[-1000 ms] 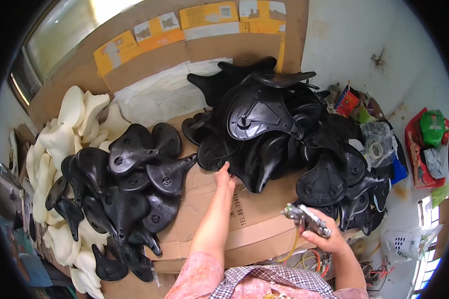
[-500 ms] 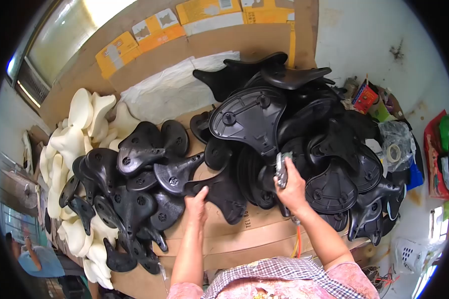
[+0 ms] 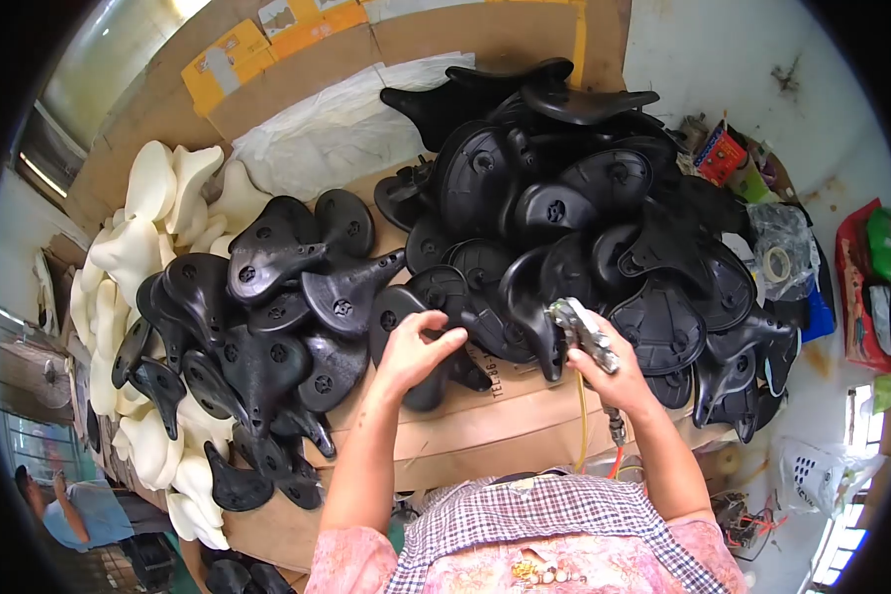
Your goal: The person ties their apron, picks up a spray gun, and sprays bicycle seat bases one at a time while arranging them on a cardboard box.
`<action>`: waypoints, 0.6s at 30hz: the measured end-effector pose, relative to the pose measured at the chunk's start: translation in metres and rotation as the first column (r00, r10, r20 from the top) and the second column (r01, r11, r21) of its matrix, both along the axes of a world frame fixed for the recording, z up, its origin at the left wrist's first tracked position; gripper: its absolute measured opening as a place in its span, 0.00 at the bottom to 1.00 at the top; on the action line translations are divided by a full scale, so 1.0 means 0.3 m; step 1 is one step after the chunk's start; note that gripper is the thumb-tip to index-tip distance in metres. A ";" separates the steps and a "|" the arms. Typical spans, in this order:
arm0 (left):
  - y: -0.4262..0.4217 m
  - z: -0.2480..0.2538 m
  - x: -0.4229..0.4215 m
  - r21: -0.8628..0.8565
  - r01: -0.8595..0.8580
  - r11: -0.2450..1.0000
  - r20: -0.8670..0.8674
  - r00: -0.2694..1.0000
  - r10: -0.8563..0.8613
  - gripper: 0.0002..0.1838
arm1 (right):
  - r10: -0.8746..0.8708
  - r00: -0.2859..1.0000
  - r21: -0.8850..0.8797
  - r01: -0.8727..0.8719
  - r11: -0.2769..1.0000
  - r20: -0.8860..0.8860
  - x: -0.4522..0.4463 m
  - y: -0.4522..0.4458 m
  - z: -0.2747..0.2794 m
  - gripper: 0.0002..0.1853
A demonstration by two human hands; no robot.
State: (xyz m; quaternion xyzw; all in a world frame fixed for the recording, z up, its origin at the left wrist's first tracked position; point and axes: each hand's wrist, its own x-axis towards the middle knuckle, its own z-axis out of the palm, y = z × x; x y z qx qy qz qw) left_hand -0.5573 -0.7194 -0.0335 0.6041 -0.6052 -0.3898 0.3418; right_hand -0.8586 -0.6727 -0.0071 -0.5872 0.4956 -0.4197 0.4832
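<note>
My left hand (image 3: 418, 351) hovers at the near edge of the pile, thumb and fingers apart with nothing between them. Just behind it lies a black bicycle saddle shell (image 3: 391, 309), partly covered by the hand. My right hand (image 3: 609, 366) is wrapped round a silvery air tool (image 3: 582, 335), with a hose coupling (image 3: 617, 428) hanging below the grip. The tool's exact kind is unclear. Close to its left side is another black saddle shell (image 3: 531, 302), its narrow nose pointing toward me. Whether the tool touches this shell I cannot tell.
More black saddle shells (image 3: 267, 252) are heaped on the left, beside cream-coloured saddle pads (image 3: 129, 257). A large black heap (image 3: 584, 188) rises at the back right. Cardboard (image 3: 445, 436) covers the table. A yellow hose (image 3: 582, 426) runs down its front. Another person (image 3: 94, 510) is at far left.
My left hand has let go of a black saddle shell and opened. The large shell by the tool no longer stands with its ribbed underside up there. The view has tipped downward.
</note>
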 end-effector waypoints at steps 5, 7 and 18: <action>-0.233 -0.248 0.113 -0.276 -0.420 0.864 0.084 0.885 0.457 0.13 | -0.008 0.999 -0.027 0.007 1.000 -0.046 -0.027 0.151 0.083 0.27; -0.307 -0.282 0.203 -0.191 -0.442 0.876 0.256 0.839 0.479 0.14 | 0.024 0.992 -0.036 -0.028 0.999 -0.121 -0.027 0.203 0.101 0.29; -0.049 -0.121 0.377 0.287 -0.089 0.954 0.274 0.962 0.007 0.18 | 0.195 0.971 -0.052 -0.204 0.978 -0.136 0.072 0.249 0.157 0.30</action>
